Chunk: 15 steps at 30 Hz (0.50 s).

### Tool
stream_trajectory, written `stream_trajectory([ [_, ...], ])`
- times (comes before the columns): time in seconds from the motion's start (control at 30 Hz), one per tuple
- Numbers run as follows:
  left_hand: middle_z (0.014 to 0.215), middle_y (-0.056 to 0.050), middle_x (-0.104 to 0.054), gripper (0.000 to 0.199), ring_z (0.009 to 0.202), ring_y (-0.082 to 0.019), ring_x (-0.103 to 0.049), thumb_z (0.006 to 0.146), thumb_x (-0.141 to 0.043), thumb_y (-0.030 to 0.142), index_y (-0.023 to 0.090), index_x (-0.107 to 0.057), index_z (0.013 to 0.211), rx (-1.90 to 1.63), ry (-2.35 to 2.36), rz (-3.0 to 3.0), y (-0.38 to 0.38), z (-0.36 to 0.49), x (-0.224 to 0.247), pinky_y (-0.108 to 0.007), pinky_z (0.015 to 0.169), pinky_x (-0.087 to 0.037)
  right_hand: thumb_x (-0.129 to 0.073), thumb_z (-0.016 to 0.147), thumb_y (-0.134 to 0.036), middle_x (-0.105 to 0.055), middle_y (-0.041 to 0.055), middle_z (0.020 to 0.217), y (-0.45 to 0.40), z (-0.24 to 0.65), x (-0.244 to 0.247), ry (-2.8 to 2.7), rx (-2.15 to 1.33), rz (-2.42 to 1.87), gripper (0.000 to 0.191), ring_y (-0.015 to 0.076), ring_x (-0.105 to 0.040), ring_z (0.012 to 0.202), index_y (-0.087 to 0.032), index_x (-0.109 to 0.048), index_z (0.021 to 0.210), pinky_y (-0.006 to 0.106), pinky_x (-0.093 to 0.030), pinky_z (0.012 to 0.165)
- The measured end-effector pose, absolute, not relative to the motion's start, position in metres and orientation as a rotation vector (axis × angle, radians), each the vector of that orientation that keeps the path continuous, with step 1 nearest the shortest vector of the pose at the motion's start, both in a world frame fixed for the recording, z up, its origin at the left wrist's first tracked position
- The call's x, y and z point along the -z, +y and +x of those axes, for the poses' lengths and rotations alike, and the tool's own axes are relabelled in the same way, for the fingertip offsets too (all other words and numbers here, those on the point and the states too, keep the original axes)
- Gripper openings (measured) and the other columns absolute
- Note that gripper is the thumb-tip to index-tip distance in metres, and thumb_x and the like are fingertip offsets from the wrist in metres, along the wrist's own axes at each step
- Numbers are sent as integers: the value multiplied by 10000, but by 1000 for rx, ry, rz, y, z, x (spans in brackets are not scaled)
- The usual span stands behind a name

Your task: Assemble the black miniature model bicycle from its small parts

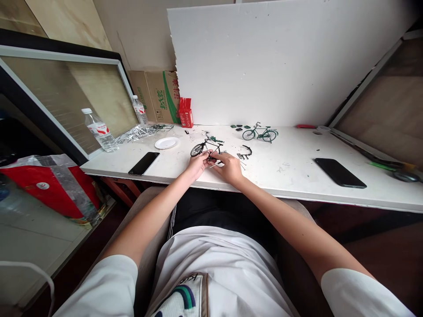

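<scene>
A small black model bicycle is held just above the white table's front part, its spoked front wheel pointing left. My left hand grips it low on the frame, fingers closed. From the other side my right hand pinches at the same lower part, where fingers hide what exactly they touch. A thin pale stick-like piece shows by the right fingers; whether it is held I cannot tell. Loose black parts, one a curved strip, lie right of my hands. Behind them stands a finished-looking green model bicycle.
A white plate and a phone lie to the left, near two water bottles. Another dark phone is at right. Small green parts sit by the white backboard. A red box stands behind.
</scene>
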<state>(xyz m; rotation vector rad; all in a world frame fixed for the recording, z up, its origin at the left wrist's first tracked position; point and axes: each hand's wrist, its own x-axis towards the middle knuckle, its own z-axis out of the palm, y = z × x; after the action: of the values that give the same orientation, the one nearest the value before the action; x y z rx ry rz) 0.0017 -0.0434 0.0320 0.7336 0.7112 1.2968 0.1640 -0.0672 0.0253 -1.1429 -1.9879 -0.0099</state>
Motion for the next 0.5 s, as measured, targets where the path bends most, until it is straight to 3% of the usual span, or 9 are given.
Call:
stream_trajectory([
  [0.1,1089,-153,-805,191,1003,-212,-776,946,-628,56,99,-763,1073,-1314,698,734,-44,3,-33,-342,961,-592,-667,948,-342,-801,80,1181,-68,164,-27,-1965,-24,-1129,296,276,-749,1015,-246,-756,1214,367,-566,826],
  [0.23,1080,-139,-806,196,1004,-205,-776,954,-637,67,106,-747,1111,-1327,705,718,-43,3,-34,-333,957,-589,-704,900,-383,-800,70,1038,-68,163,-27,-1913,-44,-1159,214,244,-727,858,-229,-697,1047,327,-519,717],
  [0.37,1098,-128,-805,196,1000,-186,-772,976,-609,80,120,-737,1120,-1310,709,739,-42,2,-33,-278,882,-574,-674,908,-493,-769,64,973,-69,162,-27,-1869,-36,-1140,275,226,-701,823,-236,-613,985,307,-476,680],
  [0.5,1070,-123,-801,179,1000,-194,-769,945,-675,93,127,-736,1110,-1332,679,720,-40,1,-29,-314,930,-574,-680,890,-567,-722,37,921,-70,162,-28,-1813,-84,-1124,371,198,-660,756,-245,-530,995,296,-442,644],
])
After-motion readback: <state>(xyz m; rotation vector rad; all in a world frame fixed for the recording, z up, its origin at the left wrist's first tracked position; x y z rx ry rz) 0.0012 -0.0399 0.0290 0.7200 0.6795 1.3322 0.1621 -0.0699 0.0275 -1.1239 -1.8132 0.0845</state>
